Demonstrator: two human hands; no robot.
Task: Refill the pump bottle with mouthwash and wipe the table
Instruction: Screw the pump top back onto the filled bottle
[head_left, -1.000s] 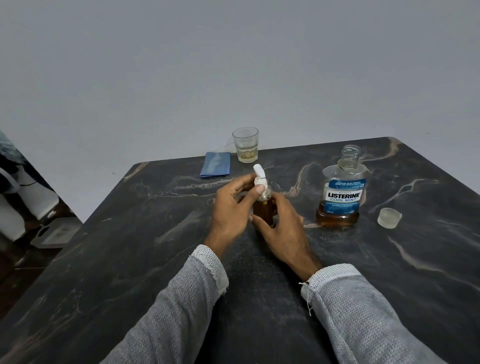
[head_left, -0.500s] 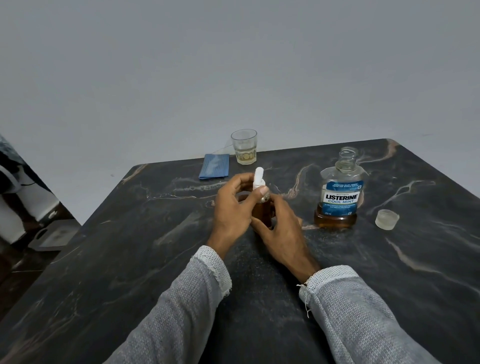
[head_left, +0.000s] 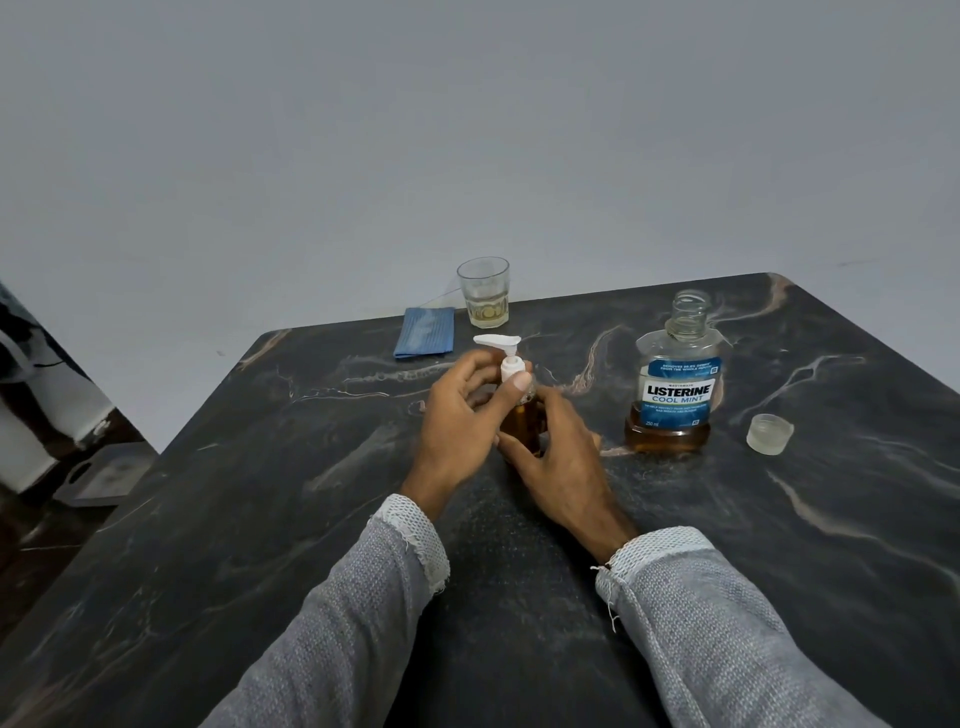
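Note:
A small pump bottle (head_left: 524, 423) with amber liquid stands upright at the middle of the dark marble table (head_left: 779, 545). Its white pump head (head_left: 500, 344) points left. My left hand (head_left: 457, 423) grips the white pump collar between thumb and fingers. My right hand (head_left: 558, 460) wraps the bottle's body from the right. The uncapped Listerine mouthwash bottle (head_left: 675, 384) stands to the right, amber liquid low in it. Its clear cap (head_left: 770, 434) lies further right. A folded blue cloth (head_left: 425, 332) lies at the table's far edge.
A drinking glass (head_left: 484, 300) with a little pale liquid stands at the far edge beside the cloth. A small wet patch shows on the table by the mouthwash bottle's base. The table's left edge drops to a floor with white objects (head_left: 31, 415).
The pump head has turned from pointing roughly away to pointing left under my left hand's fingers. My right hand stays on the bottle's body.

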